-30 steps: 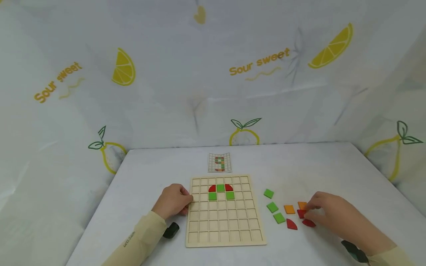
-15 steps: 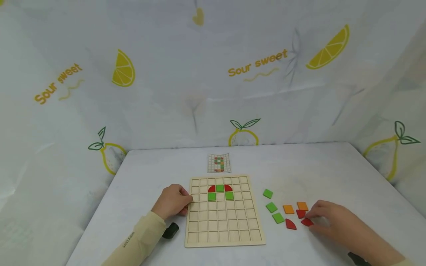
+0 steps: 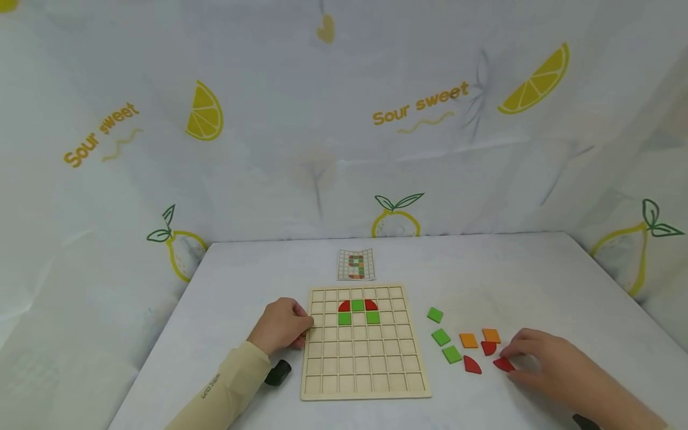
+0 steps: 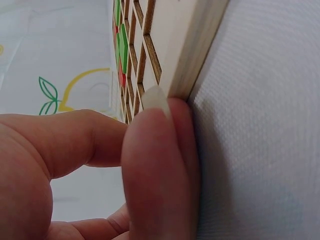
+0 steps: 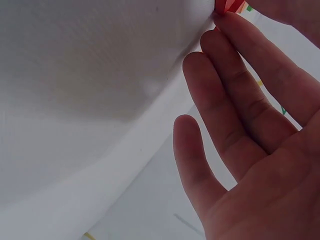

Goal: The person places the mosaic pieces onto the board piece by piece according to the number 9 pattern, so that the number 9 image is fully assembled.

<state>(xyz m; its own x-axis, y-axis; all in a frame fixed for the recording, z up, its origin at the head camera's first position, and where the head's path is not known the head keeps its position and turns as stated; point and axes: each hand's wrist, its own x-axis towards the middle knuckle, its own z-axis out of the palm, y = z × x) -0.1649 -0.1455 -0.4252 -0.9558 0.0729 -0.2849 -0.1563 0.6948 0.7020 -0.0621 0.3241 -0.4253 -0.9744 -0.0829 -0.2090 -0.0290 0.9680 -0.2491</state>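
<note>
My left hand [image 3: 280, 325] grips the left edge of the wooden grid board [image 3: 366, 382]; in the left wrist view the thumb [image 4: 154, 165] lies against that edge. In the head view, my right hand [image 3: 550, 361] pinches a red quarter-circle tile [image 3: 503, 364] between thumb and index finger, low at the table. Only a bit of red shows past the index fingertip in the right wrist view, where the other fingers [image 5: 202, 85] are extended. Set in the board's upper cells are two red quarter-circles [image 3: 344, 306] and several green squares [image 3: 358, 305], forming an arch.
Left of the right hand lie several green squares [image 3: 441, 337], two orange squares [image 3: 469, 340] and two more red quarter-circles [image 3: 472, 365]. Behind the board is a small pattern card [image 3: 356, 265]. A dark object [image 3: 278, 373] sits by the left wrist. A lemon-print cloth [image 3: 269, 149] hangs behind the table.
My right hand has shifted toward me, off the orange and upper red tiles, onto the lower red quarter-circle, which has moved slightly to the right. The left hand stays at the board's edge.
</note>
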